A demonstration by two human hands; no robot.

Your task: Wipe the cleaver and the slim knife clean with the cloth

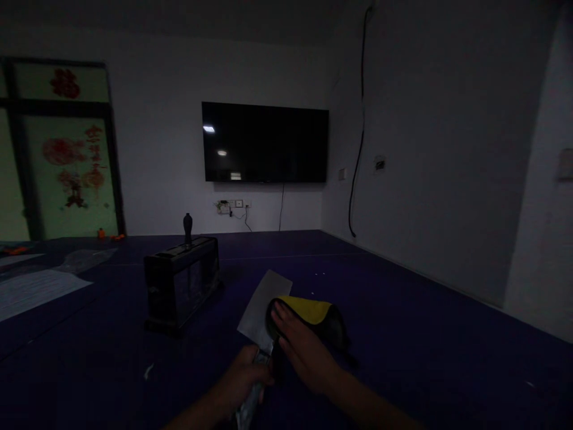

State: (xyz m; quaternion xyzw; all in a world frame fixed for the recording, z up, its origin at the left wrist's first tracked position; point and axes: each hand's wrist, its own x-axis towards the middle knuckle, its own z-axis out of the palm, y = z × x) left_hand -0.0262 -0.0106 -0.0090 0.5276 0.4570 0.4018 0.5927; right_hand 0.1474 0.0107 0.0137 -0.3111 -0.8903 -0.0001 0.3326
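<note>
My left hand (245,376) is closed around the silvery handle of a kitchen cleaver (261,307). Its broad pale blade points away from me over the dark blue tabletop. A yellow and black cloth (308,309) lies over the blade's right side. My right hand (307,355) presses this cloth with long, close-set fingers; its thumb is mostly hidden. Left of the blade stands a black knife block (181,289) with see-through sides, and one dark handle (188,229) sticks up from its top.
White paper (40,289) and clear plastic wrapping (87,258) lie at the far left. Small orange things (102,233) sit near the door. White scraps (148,371) dot the blue table (425,358). A television (266,143) hangs on the far wall; a loose cable (360,137) hangs at right.
</note>
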